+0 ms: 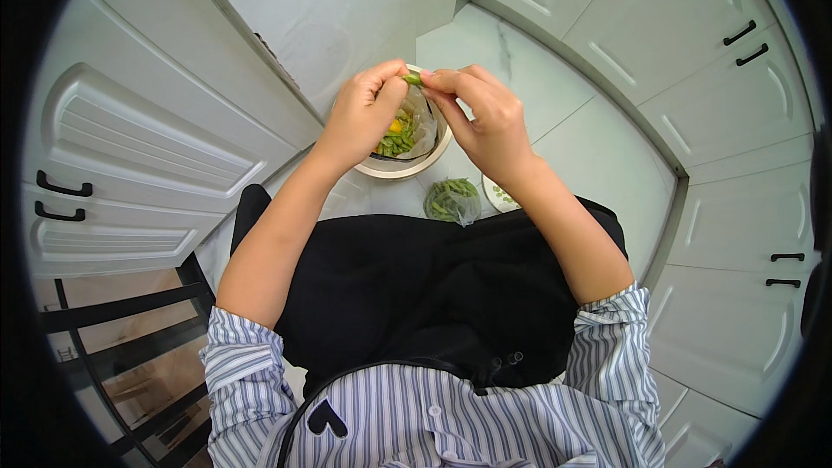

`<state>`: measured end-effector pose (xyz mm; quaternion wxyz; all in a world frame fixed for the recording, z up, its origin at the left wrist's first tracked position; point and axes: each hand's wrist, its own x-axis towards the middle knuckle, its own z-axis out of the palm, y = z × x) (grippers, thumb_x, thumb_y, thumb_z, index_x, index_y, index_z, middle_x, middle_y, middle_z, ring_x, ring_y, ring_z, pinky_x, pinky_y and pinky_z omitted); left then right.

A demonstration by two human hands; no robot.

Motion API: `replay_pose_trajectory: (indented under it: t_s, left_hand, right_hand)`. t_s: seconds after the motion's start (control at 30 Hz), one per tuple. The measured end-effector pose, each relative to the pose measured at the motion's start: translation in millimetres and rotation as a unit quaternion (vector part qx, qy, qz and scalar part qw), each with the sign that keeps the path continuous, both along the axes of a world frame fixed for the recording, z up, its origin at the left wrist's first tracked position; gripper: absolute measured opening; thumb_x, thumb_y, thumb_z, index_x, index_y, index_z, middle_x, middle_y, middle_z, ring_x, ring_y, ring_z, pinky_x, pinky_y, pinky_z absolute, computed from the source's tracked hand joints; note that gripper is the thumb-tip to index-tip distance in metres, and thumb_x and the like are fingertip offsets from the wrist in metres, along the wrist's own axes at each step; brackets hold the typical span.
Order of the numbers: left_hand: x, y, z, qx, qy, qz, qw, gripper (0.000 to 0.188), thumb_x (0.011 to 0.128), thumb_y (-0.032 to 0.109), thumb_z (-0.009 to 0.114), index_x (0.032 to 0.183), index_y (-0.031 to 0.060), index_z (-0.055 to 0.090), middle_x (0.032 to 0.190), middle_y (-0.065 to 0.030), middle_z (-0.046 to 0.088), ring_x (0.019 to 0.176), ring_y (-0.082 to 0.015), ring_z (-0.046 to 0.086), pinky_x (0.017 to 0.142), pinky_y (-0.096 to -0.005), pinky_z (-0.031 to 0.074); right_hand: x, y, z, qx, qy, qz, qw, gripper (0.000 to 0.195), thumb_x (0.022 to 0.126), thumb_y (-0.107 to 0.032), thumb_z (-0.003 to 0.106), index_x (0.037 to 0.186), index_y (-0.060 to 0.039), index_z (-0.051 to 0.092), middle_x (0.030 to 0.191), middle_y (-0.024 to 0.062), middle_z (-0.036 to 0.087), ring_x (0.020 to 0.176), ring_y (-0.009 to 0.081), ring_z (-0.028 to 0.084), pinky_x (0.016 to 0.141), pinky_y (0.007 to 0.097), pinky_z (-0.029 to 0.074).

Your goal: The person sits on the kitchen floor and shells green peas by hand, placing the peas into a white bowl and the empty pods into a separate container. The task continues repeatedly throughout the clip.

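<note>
Between the fingertips of my left hand (367,107) and my right hand (484,114) is a green bean pod (413,79), pinched at both ends. Below it stands a round bin (398,173) with a plastic liner, holding a heap of green pods or shells (398,142) and something yellow. Nearer my lap, a clear plastic bag (452,200) of whole green pods sits on the floor. To its right, a white plate (492,195) carries some green beans; my right forearm covers part of it.
White cabinet doors with black handles stand to the left (149,123) and right (702,71). A black metal rack (123,309) is at the lower left. Pale floor tiles (598,149) extend beyond my right arm. My black-clad lap (429,286) lies between my forearms.
</note>
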<state>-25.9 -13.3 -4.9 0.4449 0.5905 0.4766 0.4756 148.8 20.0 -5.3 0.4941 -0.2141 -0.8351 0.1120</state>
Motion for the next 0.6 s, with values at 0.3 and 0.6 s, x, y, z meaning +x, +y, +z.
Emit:
replay_pose_trajectory:
  t_s: [0.3, 0.6]
  left_hand:
    - [-2.3, -1.3, 7.9, -0.005, 0.028, -0.008, 1.0, 0.029, 0.099, 0.03, 0.04, 0.083, 0.0065, 0.049, 0.063, 0.0043, 0.038, 0.054, -0.0042, 0.031, 0.047, -0.0209, 0.025]
    - [3.2, -6.4, 5.5, 0.011, -0.039, -0.067, 0.997, 0.027, 0.103, 0.03, 0.034, 0.09, 0.0084, 0.043, 0.071, 0.0033, 0.038, 0.054, -0.0033, 0.028, 0.047, -0.0198, 0.023]
  right_hand:
    - [-1.6, -0.3, -2.4, -0.354, 0.105, 0.09, 0.925, 0.009, 0.088, -0.004, 0.062, 0.093, 0.0037, 0.063, 0.082, 0.0069, 0.067, 0.07, 0.0098, 0.062, 0.064, 0.0255, 0.051]
    - [-0.7, 0.6, 4.9, -0.489, 0.182, 0.21, 0.827, 0.012, 0.095, -0.01, 0.052, 0.098, 0.0017, 0.053, 0.076, 0.0039, 0.058, 0.065, 0.0079, 0.054, 0.059, 0.0226, 0.046]
